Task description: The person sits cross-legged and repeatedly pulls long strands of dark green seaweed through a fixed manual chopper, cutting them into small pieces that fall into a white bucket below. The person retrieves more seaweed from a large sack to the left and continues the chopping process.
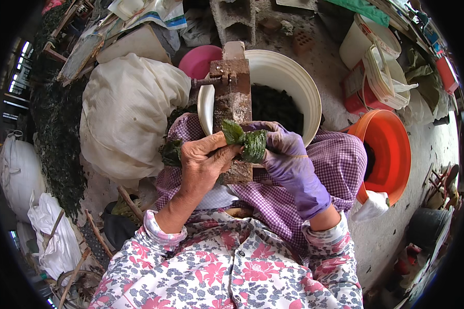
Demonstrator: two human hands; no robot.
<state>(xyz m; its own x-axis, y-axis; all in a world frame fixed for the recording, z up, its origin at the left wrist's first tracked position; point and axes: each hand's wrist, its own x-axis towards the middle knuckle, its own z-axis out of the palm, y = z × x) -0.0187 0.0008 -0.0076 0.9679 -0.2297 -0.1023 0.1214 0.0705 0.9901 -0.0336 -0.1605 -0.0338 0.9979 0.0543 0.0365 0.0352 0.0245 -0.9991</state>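
My bare left hand and my right hand, in a purple glove, meet above the near end of a worn board. Between them they grip a folded strip of dark green leafy material, which looks like seaweed. Part of it sticks up between the hands. More dark green material shows left of my left hand. The board lies across a large white bucket with dark green pieces inside. A threaded metal bolt juts from a rusty block on the board.
A large cream cloth bundle stands at the left, beside a dark heap. Behind the board are a pink basin and a concrete block. At the right are an orange bucket, a white cloth and stacked containers.
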